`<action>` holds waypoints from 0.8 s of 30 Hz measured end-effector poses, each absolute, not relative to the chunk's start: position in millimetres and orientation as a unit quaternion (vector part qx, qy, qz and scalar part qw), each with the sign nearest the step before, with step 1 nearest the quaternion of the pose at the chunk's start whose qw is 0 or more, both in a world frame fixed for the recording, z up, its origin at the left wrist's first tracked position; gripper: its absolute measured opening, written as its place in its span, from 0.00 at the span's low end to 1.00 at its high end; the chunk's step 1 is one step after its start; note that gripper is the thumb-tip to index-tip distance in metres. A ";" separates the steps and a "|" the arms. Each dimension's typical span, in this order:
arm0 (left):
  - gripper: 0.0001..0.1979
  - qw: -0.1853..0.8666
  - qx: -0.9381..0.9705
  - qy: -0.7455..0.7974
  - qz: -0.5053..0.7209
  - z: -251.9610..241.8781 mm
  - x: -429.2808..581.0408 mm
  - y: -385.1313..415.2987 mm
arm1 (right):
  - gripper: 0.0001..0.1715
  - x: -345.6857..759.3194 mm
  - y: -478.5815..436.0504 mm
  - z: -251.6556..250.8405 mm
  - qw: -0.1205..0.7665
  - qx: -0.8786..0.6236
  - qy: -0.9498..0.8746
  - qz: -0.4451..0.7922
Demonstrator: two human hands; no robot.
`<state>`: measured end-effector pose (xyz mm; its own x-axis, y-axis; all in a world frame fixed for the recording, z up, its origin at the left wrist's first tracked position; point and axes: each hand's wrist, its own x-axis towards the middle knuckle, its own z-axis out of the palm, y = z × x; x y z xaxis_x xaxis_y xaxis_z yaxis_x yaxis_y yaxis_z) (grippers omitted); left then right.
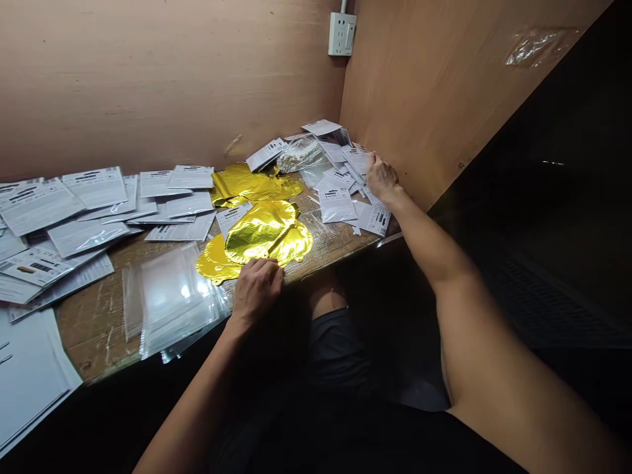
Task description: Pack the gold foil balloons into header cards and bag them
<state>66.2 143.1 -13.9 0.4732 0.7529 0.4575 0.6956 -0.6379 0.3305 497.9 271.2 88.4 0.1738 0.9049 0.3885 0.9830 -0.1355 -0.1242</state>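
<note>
My left hand is closed, fingers curled at the near edge of a flat gold foil balloon; its fingertips are hidden beneath it. More gold foil balloons lie under and behind this one, such as a flat folded one. At the right end of the table, my right hand pinches the edge of a white printed card packet in a loose heap. Left of my left hand is a stack of clear plastic bags, partly over the table's front edge.
Many white card packets cover the left of the wooden table. White paper sheets lie at the near left corner. Wooden panels rise behind and to the right, with a power socket in the corner.
</note>
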 end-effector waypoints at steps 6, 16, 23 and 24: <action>0.11 0.044 0.860 0.422 0.285 -15.7 65.4 142.8 | 0.31 436.2 190.0 44.7 0.063 -0.513 -0.842 -0.157; 0.10 0.036 0.866 0.398 0.301 -15.3 66.8 143.5 | 0.28 411.0 308.9 84.3 -0.039 -0.659 -0.745 -0.095; 0.12 0.088 0.822 0.420 0.374 1.0 64.2 133.6 | 0.36 365.5 307.6 76.7 -0.022 -0.706 -0.705 -0.069; 0.12 0.105 0.806 0.440 0.382 10.4 61.0 139.0 | 0.35 360.1 299.1 72.8 -0.008 -0.685 -0.724 -0.078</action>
